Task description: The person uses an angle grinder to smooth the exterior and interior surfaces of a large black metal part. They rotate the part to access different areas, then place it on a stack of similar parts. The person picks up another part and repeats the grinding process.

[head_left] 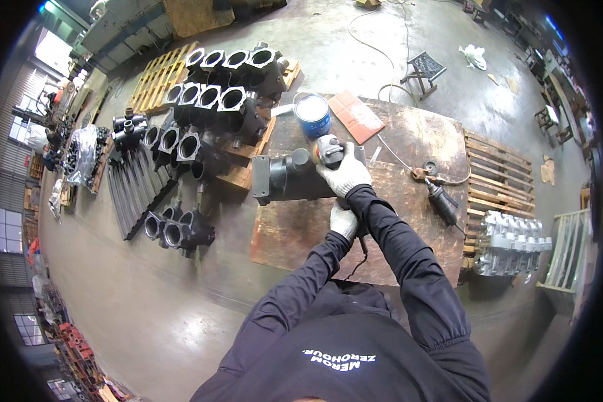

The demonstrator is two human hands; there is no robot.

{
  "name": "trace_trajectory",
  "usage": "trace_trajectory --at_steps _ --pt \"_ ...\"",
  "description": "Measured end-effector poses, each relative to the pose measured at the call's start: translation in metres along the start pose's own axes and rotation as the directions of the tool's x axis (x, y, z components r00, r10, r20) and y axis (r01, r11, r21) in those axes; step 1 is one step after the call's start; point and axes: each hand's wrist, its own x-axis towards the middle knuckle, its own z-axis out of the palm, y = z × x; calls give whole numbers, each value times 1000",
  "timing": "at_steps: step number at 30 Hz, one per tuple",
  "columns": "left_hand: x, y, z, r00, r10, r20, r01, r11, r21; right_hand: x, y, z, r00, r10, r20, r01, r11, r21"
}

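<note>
A dark metal casting (289, 175), a pipe-like body with a square flange at its left end and a short round stub on top, lies across the worktable (409, 228). Over its right part is an angle grinder (329, 149), its metal head against or just above the casting. My right hand (347, 175), in a white glove, is wrapped round the grinder close to its head. Nearer to me, my gloved left hand (344, 221) closes round the rear of the tool, mostly hidden by my right arm. A cord hangs from that end. The grinder's disc cannot be made out.
Behind the grinder stand a blue can (313, 117) and an orange-red sheet (356, 116). A second power tool (442, 204) lies at the table's right with its cable. Several dark castings (211, 100) fill pallets at left; silver castings (512, 242) and a pallet (499, 175) are at right.
</note>
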Motion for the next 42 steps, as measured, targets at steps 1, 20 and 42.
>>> trace_trajectory --at_steps 1,20,42 --pt "-2 1 1 998 65 13 -65 998 25 0 -2 1 999 -26 -40 26 999 -21" --pt "-3 1 40 978 111 -176 -85 985 150 14 12 -26 987 -74 144 80 996 -38" --pt "43 -24 25 990 28 -140 -47 990 -135 48 12 -9 976 -160 148 176 979 -104"
